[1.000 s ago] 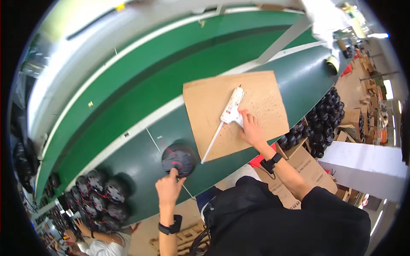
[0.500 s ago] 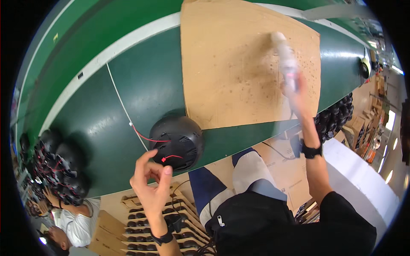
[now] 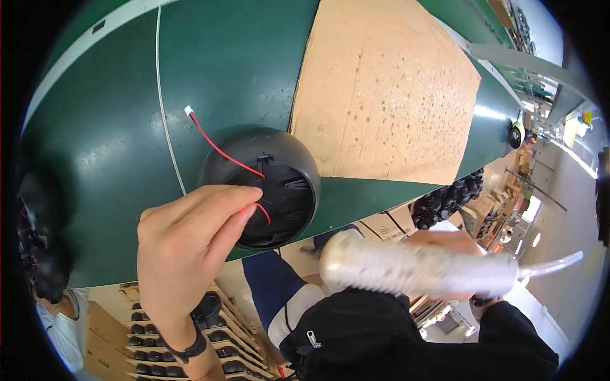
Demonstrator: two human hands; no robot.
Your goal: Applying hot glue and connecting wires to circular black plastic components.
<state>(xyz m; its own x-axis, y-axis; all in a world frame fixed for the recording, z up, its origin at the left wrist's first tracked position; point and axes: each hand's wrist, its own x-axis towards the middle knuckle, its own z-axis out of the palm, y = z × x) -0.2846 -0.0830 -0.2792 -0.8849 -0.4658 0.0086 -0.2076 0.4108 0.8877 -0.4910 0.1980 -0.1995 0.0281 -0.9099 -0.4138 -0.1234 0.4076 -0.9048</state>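
Observation:
My left hand [image 3: 190, 238] is closed in a pinch on a short red wire [image 3: 264, 211] over the open side of a round black plastic housing [image 3: 292, 203]. A longer red wire [image 3: 219, 149] runs out of the housing and ends in a small white connector [image 3: 189, 110] above the table. My right hand [image 3: 448, 241] is wrapped round a whitish, translucent cylinder [image 3: 406, 268], smeared by motion, with a thin clear tube at its right end. This cylinder is held in front of my body, off the table. The housing rests near the table's front edge.
A spotted cardboard sheet [image 3: 387, 95] lies on the green table [image 3: 229, 70], right of the housing. A white cord [image 3: 162, 108] crosses the table. Black housings [image 3: 41, 235] crowd the left end; more [image 3: 448, 200] are on the right. Below stand racks [image 3: 152, 346]. A co-worker's sleeve [image 3: 63, 327] shows lower left.
My left hand has moved onto the short red wire and closed on it. My right hand has brought the whitish cylinder from above the cardboard back toward my body. The view has shifted.

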